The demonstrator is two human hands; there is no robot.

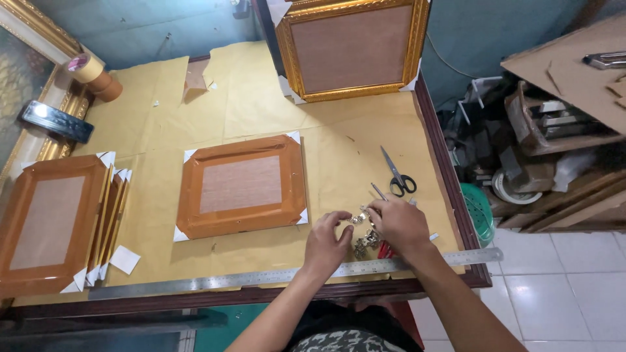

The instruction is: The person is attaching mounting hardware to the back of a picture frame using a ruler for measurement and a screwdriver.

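A table (274,98) covered in tan paper fills most of the view, its dark wooden edge running along the right and near sides. At the far end a large gold frame (353,47) leans upright, back side showing. On the left lies a stack of frames (49,225) face down, their backs sealed with brown tape and the corners capped with white protectors. A single frame (242,186) of the same kind lies face down near the middle, apart from the stack. A long steel ruler (261,279) runs along the near edge of the table. Rolls of tape (94,73) sit at the far left corner, and black-handled scissors (399,176) lie to the right of the middle frame.

Near the ruler, both hands work over a small heap of metal hangers (365,238) — shiny little pieces lying on the paper just right of the middle frame's near corner. The left hand (328,242) is curled, its fingertips pinching one piece at the heap's left edge. The right hand (401,225) rests over the heap with fingers bent down onto it — whether it grips a piece I cannot tell.
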